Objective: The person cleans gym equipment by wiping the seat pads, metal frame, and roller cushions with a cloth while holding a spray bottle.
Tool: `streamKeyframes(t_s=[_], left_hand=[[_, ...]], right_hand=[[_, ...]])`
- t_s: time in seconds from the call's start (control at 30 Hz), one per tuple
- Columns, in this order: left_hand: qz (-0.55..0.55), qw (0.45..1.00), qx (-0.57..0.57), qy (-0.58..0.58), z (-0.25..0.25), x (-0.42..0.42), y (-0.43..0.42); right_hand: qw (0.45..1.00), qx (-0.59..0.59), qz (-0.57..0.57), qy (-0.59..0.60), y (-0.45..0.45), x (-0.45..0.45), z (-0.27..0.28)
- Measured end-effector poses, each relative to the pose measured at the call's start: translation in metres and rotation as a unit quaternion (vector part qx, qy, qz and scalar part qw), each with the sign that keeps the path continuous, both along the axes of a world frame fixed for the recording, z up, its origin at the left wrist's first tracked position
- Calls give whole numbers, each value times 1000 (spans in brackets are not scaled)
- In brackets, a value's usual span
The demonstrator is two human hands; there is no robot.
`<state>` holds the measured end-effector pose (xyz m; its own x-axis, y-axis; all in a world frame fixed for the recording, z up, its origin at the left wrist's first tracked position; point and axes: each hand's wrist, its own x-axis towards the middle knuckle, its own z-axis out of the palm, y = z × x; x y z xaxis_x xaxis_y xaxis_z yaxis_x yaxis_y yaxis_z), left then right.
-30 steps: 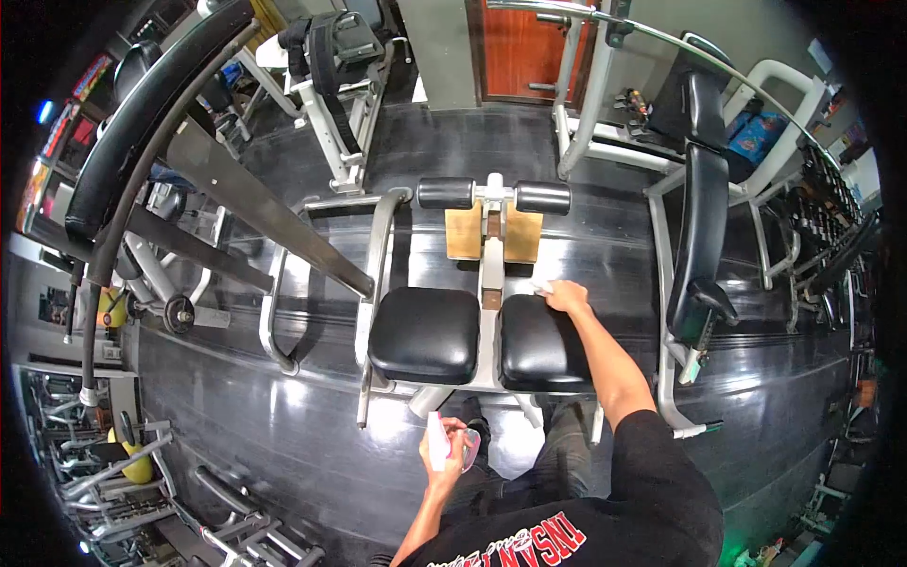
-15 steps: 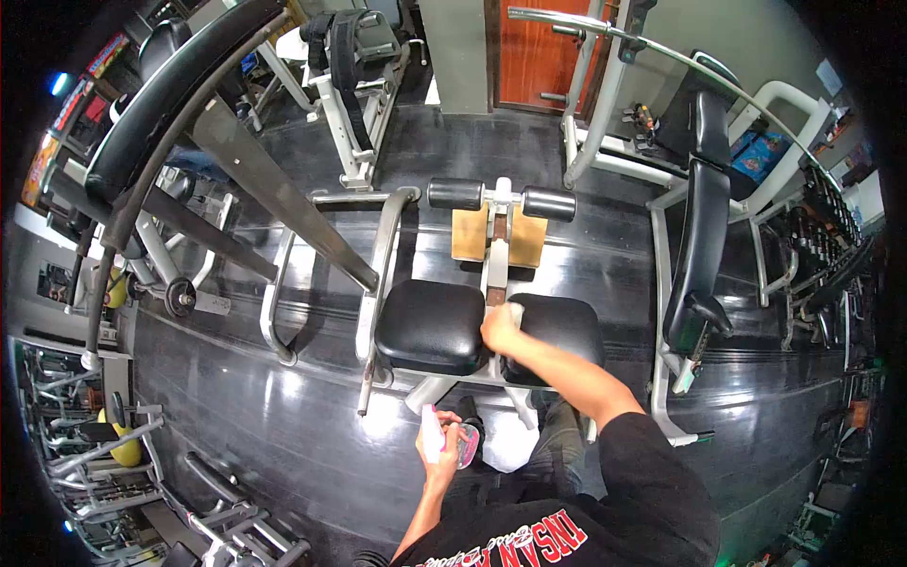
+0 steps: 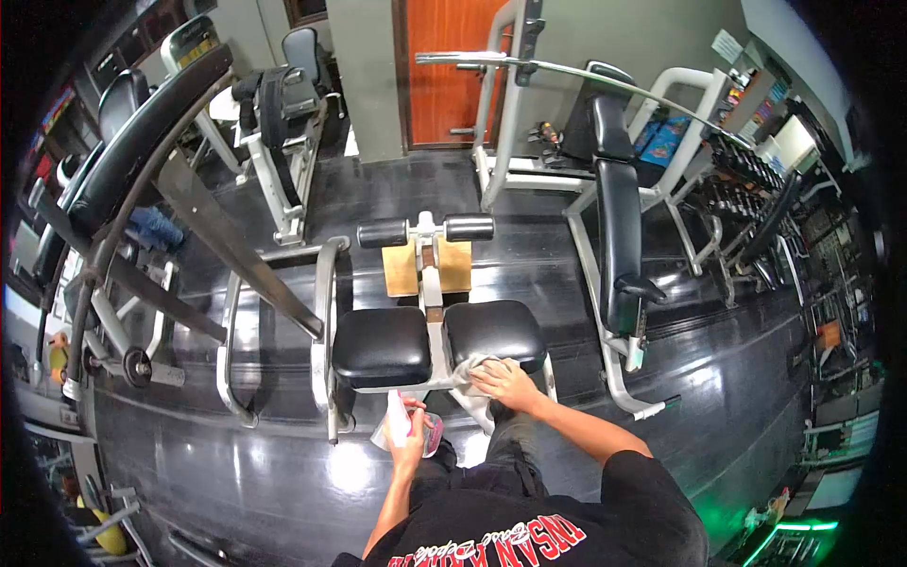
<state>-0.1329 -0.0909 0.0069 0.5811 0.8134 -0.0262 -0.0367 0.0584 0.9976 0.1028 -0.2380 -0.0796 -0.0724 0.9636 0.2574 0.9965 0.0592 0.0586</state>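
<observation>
My right hand [image 3: 510,385] presses a light grey cloth [image 3: 469,372] against the near edge of the right black seat pad [image 3: 497,331]. Its fingers lie over the cloth. In my left hand [image 3: 408,448] is a spray bottle [image 3: 434,435] with a white trigger head and a clear body with pink on it. The bottle is held low, in front of the left black seat pad [image 3: 382,342]. Both pads sit side by side on a pale metal bench frame. Beyond them are two black foam rollers [image 3: 470,228] and tan boards [image 3: 399,270].
An angled machine arm [image 3: 236,241] rises close on the left. To the right stands a bench with a tall black backrest [image 3: 619,246] under a racked barbell [image 3: 605,81]. Dumbbells [image 3: 742,194] line a rack at far right. An orange-brown door [image 3: 447,80] is at the back.
My right hand has moved with the cloth from the gap between the pads to the right pad's near edge. My left hand still holds the spray bottle. The view has shifted right and up.
</observation>
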Motion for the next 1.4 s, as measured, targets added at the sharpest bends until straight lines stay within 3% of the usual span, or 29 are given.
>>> streamKeyframes(t_s=[0.07, 0.2, 0.4, 0.43, 0.47, 0.5, 0.53, 0.6, 0.67, 0.73, 0.8, 0.83, 0.9, 0.93, 1.0, 1.03, 1.13, 1.2, 1.27, 1.3, 1.33, 1.37, 1.4], left_hand=[[-7, 999, -32, -34, -3, 0, 1], [-32, 998, 12, -45, 4, -5, 1], [-77, 996, 6, -47, 7, -13, -3], [-79, 996, -4, -51, 6, -13, -4], [-81, 995, -14, -54, 4, -12, -5], [-82, 995, -15, -56, 4, -9, -5], [-91, 994, 2, -52, 3, -4, -5], [-98, 994, 20, -50, 3, 9, -3], [-100, 993, 24, -59, 4, 26, -3], [-91, 993, -13, -70, 7, 48, -6], [-71, 994, 8, -83, 9, 68, -4], [-81, 993, 14, -82, 6, 79, -2], [-86, 992, 17, -87, 11, 99, 0], [-94, 991, 19, -96, 12, 109, 1], [-88, 991, 44, -95, 7, 131, 2], [-84, 992, 37, -81, 5, 140, 2], [-74, 992, 76, -66, -9, 164, 6], [-89, 994, 30, -55, -3, 173, 8], [-85, 995, 31, -47, -9, 183, 8], [-83, 995, 36, -41, -13, 186, 9], [-78, 996, 37, -35, -19, 188, 10], [-70, 996, 51, -29, -25, 192, 10], [-65, 996, 65, -24, -31, 196, 9]], right_hand=[[1000, -25, -10, 14, -32, 19, -17], [993, -104, -49, -25, -87, 59, -9], [967, -111, -228, 34, -115, 47, 17], [887, -111, -406, 193, -115, 41, 19], [750, -103, -557, 340, -116, 35, 21], [738, 5, -517, 433, -134, 44, -17], [715, 62, -528, 453, -148, 48, -48], [499, 148, -554, 650, -141, 32, -42], [425, 204, -528, 706, -139, 30, -54], [474, 249, -548, 643, -128, 32, -54], [624, 280, -533, 499, -94, 24, 1], [652, 307, -505, 475, -77, 23, 15], [812, 220, -427, 330, -60, 35, 21], [871, 180, -378, 255, -40, 36, 33], [963, -8, -224, 152, -16, 50, 28], [976, -42, -178, 114, -10, 59, 17], [966, -119, -158, 164, -17, 117, -4], [951, -135, -229, 160, -34, 167, -19], [865, -329, -367, 93, -48, 207, -18], [825, -340, -398, 215, -55, 227, -19], [769, -345, -423, 334, -49, 235, -6], [752, -242, -512, 336, -39, 228, 0], [759, -126, -526, 362, -28, 221, -17]])
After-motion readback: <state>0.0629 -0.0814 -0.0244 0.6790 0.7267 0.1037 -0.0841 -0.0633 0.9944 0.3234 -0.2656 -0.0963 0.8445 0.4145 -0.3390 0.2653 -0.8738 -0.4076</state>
